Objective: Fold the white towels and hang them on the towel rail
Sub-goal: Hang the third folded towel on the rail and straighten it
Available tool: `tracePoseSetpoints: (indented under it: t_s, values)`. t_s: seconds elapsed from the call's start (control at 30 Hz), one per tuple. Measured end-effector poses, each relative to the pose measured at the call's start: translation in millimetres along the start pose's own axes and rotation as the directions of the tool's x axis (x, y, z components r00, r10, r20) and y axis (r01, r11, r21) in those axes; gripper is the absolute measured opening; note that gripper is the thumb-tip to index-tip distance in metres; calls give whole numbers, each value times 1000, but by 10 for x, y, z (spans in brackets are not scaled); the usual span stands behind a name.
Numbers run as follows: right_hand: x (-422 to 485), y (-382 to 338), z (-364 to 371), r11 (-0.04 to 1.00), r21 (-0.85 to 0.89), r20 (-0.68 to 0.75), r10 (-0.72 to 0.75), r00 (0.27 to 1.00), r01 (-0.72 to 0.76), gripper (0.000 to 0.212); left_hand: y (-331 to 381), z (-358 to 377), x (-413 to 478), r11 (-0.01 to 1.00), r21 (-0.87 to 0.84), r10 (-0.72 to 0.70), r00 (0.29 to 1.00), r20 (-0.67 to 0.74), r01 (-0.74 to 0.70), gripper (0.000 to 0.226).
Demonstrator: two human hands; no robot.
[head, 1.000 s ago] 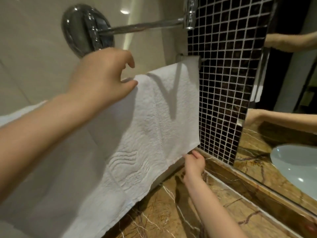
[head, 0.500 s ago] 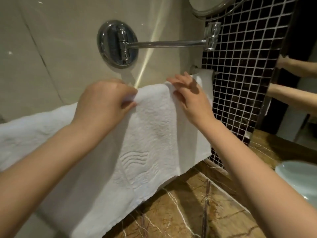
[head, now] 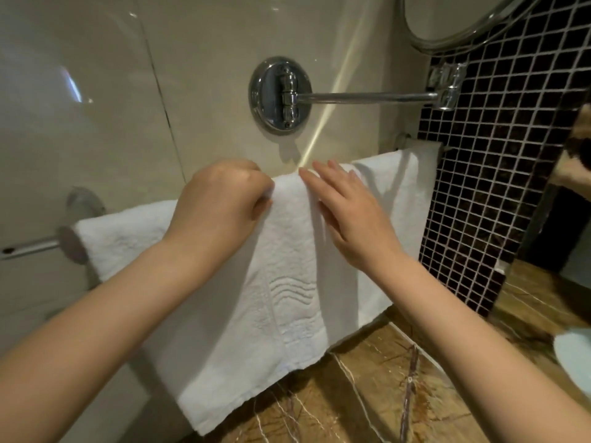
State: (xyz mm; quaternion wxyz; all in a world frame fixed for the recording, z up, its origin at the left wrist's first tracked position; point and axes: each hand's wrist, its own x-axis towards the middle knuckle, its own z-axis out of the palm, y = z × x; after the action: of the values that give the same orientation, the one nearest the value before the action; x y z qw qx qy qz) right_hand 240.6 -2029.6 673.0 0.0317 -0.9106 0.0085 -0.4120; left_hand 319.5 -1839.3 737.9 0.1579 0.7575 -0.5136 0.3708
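A white towel (head: 287,302) with a wavy woven band hangs over the towel rail (head: 419,142) on the beige wall, its front flap draping down to the counter. My left hand (head: 220,199) grips the towel's top fold near the middle, fingers curled into the cloth. Just to its right, my right hand (head: 348,212) lies flat on the towel with straight fingers pressing its top edge. The rail itself is mostly hidden under the towel; only its right end and a left wall mount (head: 84,201) show.
A chrome swing arm (head: 367,98) on a round wall plate (head: 279,94) juts right above the towel and carries a round mirror (head: 460,20). Black mosaic tile (head: 492,187) and a wall mirror stand at right. Brown marble counter (head: 367,394) and a basin (head: 575,356) lie below.
My right hand rose from the towel's lower corner to its top edge and now lies flat there. My left hand has curled tighter on the top fold. The view shifted left.
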Motion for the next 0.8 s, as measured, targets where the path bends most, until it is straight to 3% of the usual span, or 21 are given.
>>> tracePoseSetpoints:
  t_s: [0.13,0.3,0.5,0.63,0.8]
  values:
    - [13,39,-60,1000,-26,18,10,1000,-10,45,7,7,34,999,19,-29,997,66,28,17]
    - [32,-198,-135,998,-46,49,45,998,-43,47,-221,-414,-385,999,5,-39,999,-27,39,17]
    - [165,-980,-40,978,43,88,-206,975,203,50,-577,-737,-830,988,126,-97,994,48,91,15]
    - [197,-1134,39,984,-22,155,-171,973,176,51,-631,-760,-828,995,100,-7,999,52,2,25]
    - [216,-1205,16,991,-75,175,-96,980,110,51,-641,-763,-816,995,89,-56,994,98,47,19]
